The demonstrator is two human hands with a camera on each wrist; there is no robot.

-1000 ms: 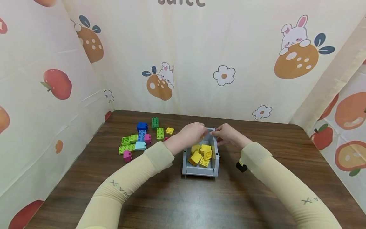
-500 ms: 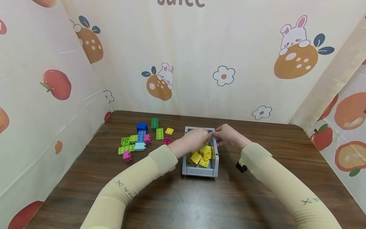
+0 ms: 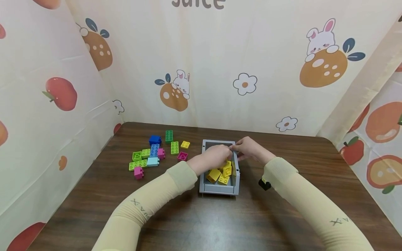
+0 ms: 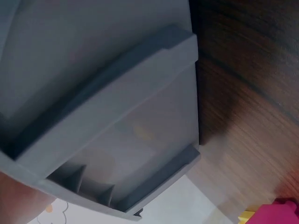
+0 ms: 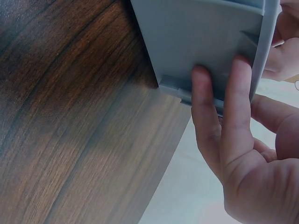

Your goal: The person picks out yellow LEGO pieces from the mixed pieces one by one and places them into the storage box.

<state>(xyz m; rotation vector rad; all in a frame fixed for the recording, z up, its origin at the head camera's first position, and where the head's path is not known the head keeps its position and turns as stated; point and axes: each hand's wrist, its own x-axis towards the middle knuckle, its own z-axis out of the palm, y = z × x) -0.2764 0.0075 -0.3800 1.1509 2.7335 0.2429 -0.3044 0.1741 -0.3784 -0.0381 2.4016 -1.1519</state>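
A grey open-topped box (image 3: 219,189) stands on the table with several yellow bricks (image 3: 223,179) inside. My left hand (image 3: 216,156) reaches down into it from the left, above the yellow bricks. Its fingertips are hidden, so whether it holds a brick cannot be told. From the far right corner my right hand (image 3: 250,148) grips the box's right wall. In the right wrist view two fingers (image 5: 237,105) lie against the outer wall, with the thumb side at the rim. The left wrist view is mostly filled by the box's ribbed grey wall (image 4: 117,112).
Left of the box lie a dark pink brick (image 3: 183,156), a flat yellow brick (image 3: 185,144), a light blue brick (image 3: 152,161), a dark blue brick (image 3: 155,140) and several green ones. A printed curtain (image 3: 213,101) hangs behind the table.
My left hand has moved slightly down and toward me inside the box, uncovering the dark pink brick and the box's far rim. My right hand keeps its grip on the wall.
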